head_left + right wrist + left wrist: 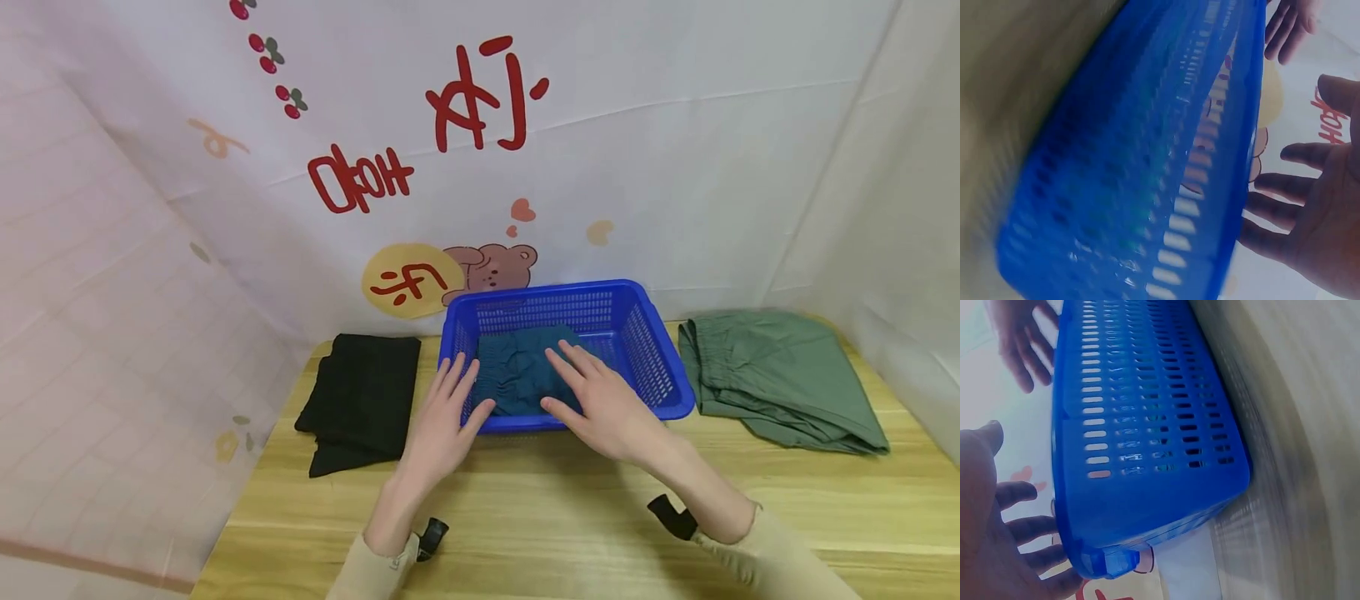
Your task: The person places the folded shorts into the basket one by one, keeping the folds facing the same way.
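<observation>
A folded teal garment with a gathered waistband lies in the left and middle part of a blue plastic basket. Over the basket's front left corner is my left hand, its fingers spread and holding nothing. My right hand hovers above the front rim and the right part of the garment, fingers extended and apart. In the left wrist view the left hand has its fingertips right at the rim. The right wrist view shows the right hand close beside the basket's slotted wall.
A folded black garment lies on the wooden table left of the basket. On the right is a folded green garment with an elastic waistband. A printed white curtain hangs directly behind the basket.
</observation>
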`<action>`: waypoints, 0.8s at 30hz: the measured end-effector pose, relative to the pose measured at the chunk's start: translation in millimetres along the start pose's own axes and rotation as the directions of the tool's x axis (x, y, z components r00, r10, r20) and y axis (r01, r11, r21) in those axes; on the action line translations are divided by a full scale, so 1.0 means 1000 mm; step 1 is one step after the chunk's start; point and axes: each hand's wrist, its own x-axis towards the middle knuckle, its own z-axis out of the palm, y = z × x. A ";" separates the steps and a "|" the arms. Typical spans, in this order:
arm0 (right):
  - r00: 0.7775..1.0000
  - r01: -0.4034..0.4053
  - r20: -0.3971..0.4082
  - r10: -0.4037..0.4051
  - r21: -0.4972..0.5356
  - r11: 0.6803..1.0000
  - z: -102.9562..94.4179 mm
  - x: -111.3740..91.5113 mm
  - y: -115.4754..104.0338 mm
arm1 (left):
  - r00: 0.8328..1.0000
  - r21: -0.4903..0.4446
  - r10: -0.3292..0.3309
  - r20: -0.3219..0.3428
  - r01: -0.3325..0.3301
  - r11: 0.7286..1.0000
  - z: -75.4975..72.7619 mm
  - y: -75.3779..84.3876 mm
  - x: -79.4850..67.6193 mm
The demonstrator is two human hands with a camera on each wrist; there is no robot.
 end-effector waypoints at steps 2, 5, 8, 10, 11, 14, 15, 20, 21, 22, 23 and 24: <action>0.999 -0.020 -0.029 0.020 0.016 1.000 0.007 -0.005 -0.003 | 0.999 -0.010 -0.006 -0.035 0.005 1.000 0.000 -0.001 -0.007; 0.997 -0.044 -0.067 0.046 0.042 0.998 0.017 -0.012 -0.008 | 0.996 -0.005 -0.009 -0.093 0.008 1.000 0.000 -0.003 -0.017; 0.994 -0.043 -0.103 0.048 0.055 0.998 0.024 -0.016 -0.011 | 0.990 0.002 -0.009 -0.140 0.009 1.000 0.000 -0.007 -0.027; 0.991 -0.034 -0.126 0.040 0.049 0.998 0.028 -0.017 -0.014 | 0.990 0.002 -0.010 -0.142 0.010 1.000 0.000 -0.009 -0.033; 0.990 -0.029 -0.137 0.035 0.046 0.999 0.030 -0.017 -0.015 | 0.990 0.001 -0.010 -0.137 0.011 1.000 0.000 -0.011 -0.036; 0.986 -0.019 -0.165 0.026 0.044 0.999 0.037 -0.018 -0.018 | 0.993 -0.001 -0.010 -0.114 0.010 1.000 -0.001 -0.013 -0.041; 0.985 -0.019 -0.170 0.026 0.044 0.999 0.040 -0.019 -0.020 | 0.994 0.001 -0.008 -0.106 0.009 1.000 -0.001 -0.014 -0.043; 0.986 0.001 -0.165 0.010 0.064 0.998 0.048 -0.019 -0.032 | 0.995 -0.031 -0.026 -0.098 0.023 0.999 -0.009 -0.017 -0.046; 0.987 0.006 -0.161 0.004 0.067 0.998 0.051 -0.019 -0.036 | 0.995 -0.040 -0.039 -0.093 0.036 0.999 -0.011 -0.019 -0.046; 0.987 0.015 -0.158 -0.004 0.071 0.997 0.053 -0.019 -0.040 | 0.994 -0.043 -0.054 -0.090 0.050 0.998 -0.014 -0.022 -0.047; 0.988 0.024 -0.152 -0.013 0.070 0.997 0.056 -0.019 -0.044 | 0.994 -0.051 -0.072 -0.087 0.068 0.996 -0.018 -0.024 -0.048; 0.989 0.032 -0.145 -0.021 0.072 0.997 0.058 -0.018 -0.048 | 0.992 -0.056 -0.090 -0.087 0.085 0.995 -0.021 -0.027 -0.049</action>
